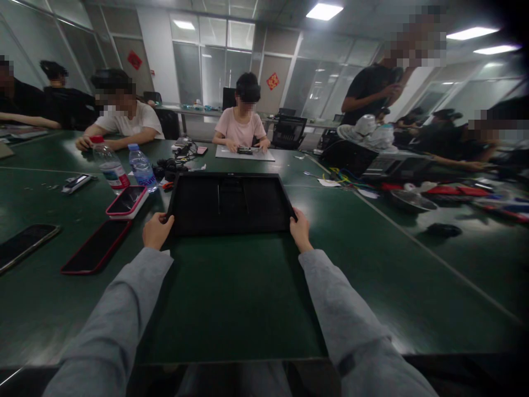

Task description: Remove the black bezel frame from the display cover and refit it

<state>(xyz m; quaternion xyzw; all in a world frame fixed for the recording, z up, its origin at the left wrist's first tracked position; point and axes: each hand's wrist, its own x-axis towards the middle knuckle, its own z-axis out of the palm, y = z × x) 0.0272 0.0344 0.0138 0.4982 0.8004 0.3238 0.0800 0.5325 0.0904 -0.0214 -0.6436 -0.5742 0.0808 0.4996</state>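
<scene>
A flat black rectangular panel (230, 203), like the back of a monitor, lies on the green table (231, 298) straight ahead. My left hand (157, 230) is closed on its near left corner. My right hand (300, 230) is closed on its near right corner. Both arms wear grey sleeves and reach forward over the table.
Left of the panel lie a pink-cased phone (126, 200), a red-cased phone (96, 246) and a dark phone (25, 243). Two water bottles (141, 167) stand behind them. Cables (171, 165) lie beyond. Other people sit across the table; tools and clutter (413, 198) fill the right.
</scene>
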